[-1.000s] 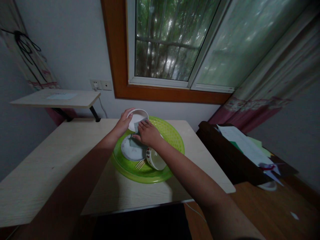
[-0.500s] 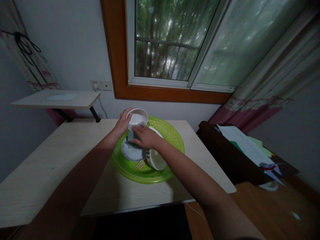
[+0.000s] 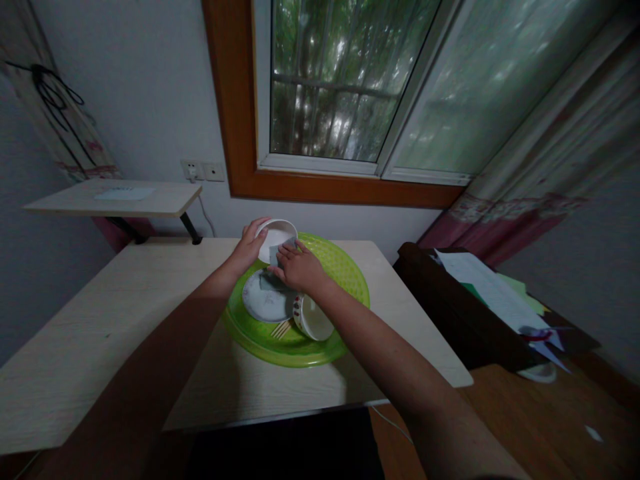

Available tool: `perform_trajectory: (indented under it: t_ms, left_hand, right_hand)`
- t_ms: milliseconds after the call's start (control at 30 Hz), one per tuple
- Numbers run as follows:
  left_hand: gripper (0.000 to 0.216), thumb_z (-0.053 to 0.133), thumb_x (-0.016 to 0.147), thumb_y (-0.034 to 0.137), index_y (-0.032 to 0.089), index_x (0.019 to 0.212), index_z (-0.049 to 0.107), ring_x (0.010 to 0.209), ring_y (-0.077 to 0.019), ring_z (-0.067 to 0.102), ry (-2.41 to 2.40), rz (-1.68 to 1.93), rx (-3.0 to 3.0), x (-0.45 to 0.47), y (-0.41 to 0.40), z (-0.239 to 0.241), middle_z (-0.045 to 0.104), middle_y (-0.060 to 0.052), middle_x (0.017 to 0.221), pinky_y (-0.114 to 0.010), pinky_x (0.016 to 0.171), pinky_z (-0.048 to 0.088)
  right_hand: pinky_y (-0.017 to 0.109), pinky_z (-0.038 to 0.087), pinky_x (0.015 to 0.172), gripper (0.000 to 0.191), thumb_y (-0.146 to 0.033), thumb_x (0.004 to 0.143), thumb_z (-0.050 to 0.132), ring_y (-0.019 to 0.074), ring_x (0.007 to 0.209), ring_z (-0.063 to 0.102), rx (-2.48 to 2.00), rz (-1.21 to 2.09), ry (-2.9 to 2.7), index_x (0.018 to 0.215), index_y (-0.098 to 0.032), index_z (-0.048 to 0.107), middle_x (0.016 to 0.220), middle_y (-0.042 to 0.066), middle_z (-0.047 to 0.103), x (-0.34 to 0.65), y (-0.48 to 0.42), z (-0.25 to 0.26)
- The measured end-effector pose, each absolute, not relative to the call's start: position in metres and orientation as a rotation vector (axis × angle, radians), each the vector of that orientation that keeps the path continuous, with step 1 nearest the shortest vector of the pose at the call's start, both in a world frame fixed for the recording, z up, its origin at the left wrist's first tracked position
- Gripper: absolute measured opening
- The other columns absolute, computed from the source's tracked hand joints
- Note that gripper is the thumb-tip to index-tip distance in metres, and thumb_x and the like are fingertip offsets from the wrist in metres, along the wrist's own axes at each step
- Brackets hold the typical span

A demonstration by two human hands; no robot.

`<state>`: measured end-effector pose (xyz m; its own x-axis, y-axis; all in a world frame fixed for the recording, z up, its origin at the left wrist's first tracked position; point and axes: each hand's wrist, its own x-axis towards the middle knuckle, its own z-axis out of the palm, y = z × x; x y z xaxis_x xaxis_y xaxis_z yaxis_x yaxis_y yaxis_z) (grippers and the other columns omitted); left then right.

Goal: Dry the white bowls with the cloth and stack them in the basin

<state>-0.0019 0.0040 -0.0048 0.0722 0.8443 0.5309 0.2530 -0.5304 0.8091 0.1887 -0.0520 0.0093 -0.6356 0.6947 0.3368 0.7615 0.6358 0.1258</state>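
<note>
Left hand (image 3: 251, 245) gripping white bowl (image 3: 277, 233), right hand (image 3: 301, 268) holding gray cloth (image 3: 273, 255) to it, green tray (image 3: 349, 275) below

Between the left forearm (image 3: 193, 320) and right forearm (image 3: 370, 340), a gap is running from the near edge of the surface (image 3: 285, 393), with sticks (image 3: 281, 329), a plate (image 3: 265, 301) and a patterned bowl (image 3: 315, 319) standing in its path. Both hands and the white bowl (image 3: 277, 235) are blocking the far left of the tray (image 3: 345, 267); its far right is leaving room.

A wood-framed window (image 3: 335, 87) stands beside a pink-hemmed curtain (image 3: 540, 160).
</note>
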Motion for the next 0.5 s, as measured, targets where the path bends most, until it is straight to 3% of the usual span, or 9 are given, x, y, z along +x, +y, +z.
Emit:
perform_trajectory:
  t_ms: [200,333,500]
  left_hand:
    - [0.046,0.048,0.097,0.048,0.028,0.137,0.056,0.137,-0.0257,0.047,1.075,1.487,1.759,-0.0014,0.0053,-0.0072,0.053,-0.010,0.145,-0.049,0.122,0.031]
    - [0.045,0.048,0.097,0.048,0.027,0.135,0.057,0.138,-0.0253,0.046,1.087,1.482,1.812,-0.0022,0.0017,-0.0039,0.054,-0.009,0.143,-0.047,0.124,0.029]
    - [0.043,0.046,0.098,0.049,0.029,0.134,0.057,0.139,-0.0257,0.045,1.096,1.507,1.821,-0.0030,-0.0013,-0.0001,0.054,-0.009,0.144,-0.047,0.124,0.027]
  right_hand:
    - [0.053,0.019,0.127,0.062,-0.053,0.103,0.045,0.0326,0.144,0.046,-1.253,-0.468,-2.545,0.134,-0.001,0.061,0.145,0.025,0.057,0.1886,-0.0548,0.0083]
    - [0.051,0.026,0.124,0.062,-0.055,0.105,0.040,0.0304,0.138,0.054,-1.127,-0.349,-2.670,0.136,-0.005,0.060,0.142,0.021,0.061,0.1856,-0.0564,0.0071]
    - [0.047,0.032,0.122,0.070,-0.059,0.105,0.032,0.0288,0.142,0.050,-0.964,-0.086,-2.751,0.152,-0.009,0.042,0.155,0.017,0.050,0.1830,-0.0613,0.0114]
